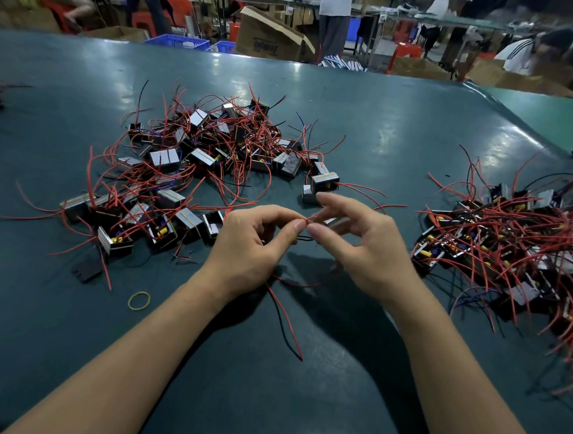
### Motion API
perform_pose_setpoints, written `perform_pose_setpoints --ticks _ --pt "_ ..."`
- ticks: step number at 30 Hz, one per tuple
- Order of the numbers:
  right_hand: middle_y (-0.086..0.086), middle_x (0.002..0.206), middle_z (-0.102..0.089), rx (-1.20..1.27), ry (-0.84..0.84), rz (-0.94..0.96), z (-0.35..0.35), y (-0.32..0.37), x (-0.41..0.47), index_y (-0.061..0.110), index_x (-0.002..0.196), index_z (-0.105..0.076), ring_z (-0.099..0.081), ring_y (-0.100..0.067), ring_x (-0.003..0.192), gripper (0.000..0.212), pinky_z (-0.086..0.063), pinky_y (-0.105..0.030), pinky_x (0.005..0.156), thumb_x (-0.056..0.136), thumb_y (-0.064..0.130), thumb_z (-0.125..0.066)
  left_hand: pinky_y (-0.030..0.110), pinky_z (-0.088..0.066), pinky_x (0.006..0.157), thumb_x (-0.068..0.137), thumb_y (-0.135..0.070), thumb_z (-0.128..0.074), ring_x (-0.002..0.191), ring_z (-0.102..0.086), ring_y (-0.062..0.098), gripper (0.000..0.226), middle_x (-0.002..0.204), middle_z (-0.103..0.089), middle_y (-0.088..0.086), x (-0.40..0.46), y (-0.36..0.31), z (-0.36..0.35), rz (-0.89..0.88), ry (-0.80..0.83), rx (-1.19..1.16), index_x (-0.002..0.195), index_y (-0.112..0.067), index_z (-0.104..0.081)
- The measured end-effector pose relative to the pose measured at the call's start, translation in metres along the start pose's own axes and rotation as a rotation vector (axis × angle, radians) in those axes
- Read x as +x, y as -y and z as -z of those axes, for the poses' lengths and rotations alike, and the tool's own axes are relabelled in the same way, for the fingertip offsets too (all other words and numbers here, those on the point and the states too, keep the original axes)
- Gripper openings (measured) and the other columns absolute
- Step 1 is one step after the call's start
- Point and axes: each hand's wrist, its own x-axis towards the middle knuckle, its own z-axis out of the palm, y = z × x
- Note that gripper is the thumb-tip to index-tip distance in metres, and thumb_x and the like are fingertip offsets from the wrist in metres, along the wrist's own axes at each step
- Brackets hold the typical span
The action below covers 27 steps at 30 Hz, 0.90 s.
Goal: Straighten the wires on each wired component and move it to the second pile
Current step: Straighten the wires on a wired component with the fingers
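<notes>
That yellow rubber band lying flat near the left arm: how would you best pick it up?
Pinch the rubber band by one side of its thin loop, coming straight down from above. It lies flat on the table with bare surface around it, so probably only a fingertip pinch would lift it.

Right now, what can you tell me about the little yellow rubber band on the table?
The rubber band is a thin yellowish loop, roughly oval, and looks like plain stretchy rubber. It lies flat and slack on the dark green table, stretched around nothing. It sits alone just left of the left forearm, nearer the person than the big pile of wired components. Nothing touches it but the tabletop; neither hand is on it.
</notes>
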Motion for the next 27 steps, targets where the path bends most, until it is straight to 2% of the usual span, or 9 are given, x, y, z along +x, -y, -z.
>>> perform_pose_setpoints --ticks 4,8,11,15,19,20,22,24,27 --pt "0.004 0.086 -0.067 -0.111 -0.002 0.004 -0.003 -0.007 0.001 0.022 0.134 -0.056 -0.064 -0.009 0.067 0.055 -0.055 -0.029 0.075 0.085 0.003 -0.071 0.008 -0.042 0.061 0.089 -0.009 -0.068 0.061 -0.059 -0.002 0.008 0.064 -0.066 -0.011 0.001 -0.005 -0.001 0.038 -0.022 -0.053 0.088 -0.016 -0.073" --pt "-0.005 0.103 -0.065 -0.316 -0.093 0.257 -0.001 -0.006 0.0 0.015 0.135 -0.057 -0.063 -0.019 0.077 0.05 -0.054 -0.043 0.072 0.087 0.009 -0.071 0.008 -0.042 0.061 0.089 -0.007 -0.068 0.06 -0.06 -0.002 0.009 0.064 -0.066 -0.009 -0.001 -0.009 0.001 0.058 0.006 -0.056 0.086 -0.014 -0.073" --pt "-0.007 0.115 -0.063 -0.412 -0.139 0.368 0.001 -0.005 0.001 0.014 0.136 -0.057 -0.062 -0.023 0.074 0.05 -0.054 -0.044 0.06 0.087 0.013 -0.07 0.009 -0.043 0.061 0.088 -0.006 -0.068 0.06 -0.06 -0.002 0.009 0.064 -0.066 -0.01 -0.001 -0.009 0.004 0.067 0.014 -0.055 0.085 -0.012 -0.073" --pt "-0.009 0.107 -0.066 -0.365 -0.169 0.411 0.002 -0.007 0.001 0.012 0.111 -0.074 -0.066 -0.026 0.069 0.026 -0.054 -0.045 0.061 0.088 0.021 -0.065 0.012 -0.045 0.06 0.088 -0.006 -0.068 0.059 -0.059 0.0 0.009 0.066 -0.067 -0.008 -0.001 -0.008 0.005 0.068 0.045 -0.048 0.085 -0.012 -0.074" --pt "-0.009 0.095 -0.066 -0.331 -0.131 0.366 0.003 -0.006 0.001 0.006 0.094 -0.077 -0.065 -0.026 0.074 0.019 -0.052 -0.043 0.062 0.091 0.021 -0.065 0.023 -0.048 0.057 0.089 -0.01 -0.069 0.058 -0.061 0.013 0.011 0.065 -0.067 -0.006 -0.001 -0.006 0.005 0.059 0.037 -0.036 0.085 -0.019 -0.073" --pt "-0.008 0.093 -0.065 -0.336 -0.117 0.369 0.002 -0.005 0.0 0.006 0.092 -0.076 -0.063 -0.024 0.075 0.017 -0.052 -0.039 0.063 0.091 0.019 -0.065 0.031 -0.048 0.057 0.089 -0.011 -0.069 0.059 -0.06 0.022 0.011 0.065 -0.067 -0.003 -0.001 -0.005 0.004 0.052 0.032 -0.025 0.085 -0.019 -0.073" --pt "-0.005 0.09 -0.063 -0.31 -0.087 0.344 0.0 -0.003 0.0 0.006 0.085 -0.072 -0.061 -0.019 0.075 0.015 -0.045 -0.021 0.062 0.091 0.017 -0.064 0.043 -0.047 0.056 0.09 -0.013 -0.069 0.061 -0.058 0.035 0.008 0.068 -0.068 0.002 -0.002 -0.003 0.002 0.02 0.036 0.005 0.085 -0.018 -0.074" --pt "-0.005 0.086 -0.062 -0.258 -0.069 0.242 -0.005 0.0 -0.001 0.009 0.074 -0.065 -0.058 -0.017 0.076 0.016 -0.038 -0.013 0.062 0.088 0.016 -0.058 0.043 -0.045 0.057 0.088 -0.017 -0.068 0.059 -0.056 0.032 0.006 0.071 -0.068 -0.002 -0.002 -0.001 0.002 -0.048 0.052 0.058 0.087 -0.016 -0.074" --pt "-0.001 0.072 -0.063 0.032 -0.084 -0.161 -0.012 0.006 0.001 0.013 0.062 -0.061 -0.059 -0.016 0.074 0.024 -0.045 -0.023 0.06 0.085 0.014 -0.054 0.024 -0.041 0.058 0.087 -0.013 -0.067 0.06 -0.053 0.009 0.008 0.071 -0.061 -0.01 -0.003 -0.002 0.002 -0.178 0.07 0.161 0.087 -0.01 -0.075"
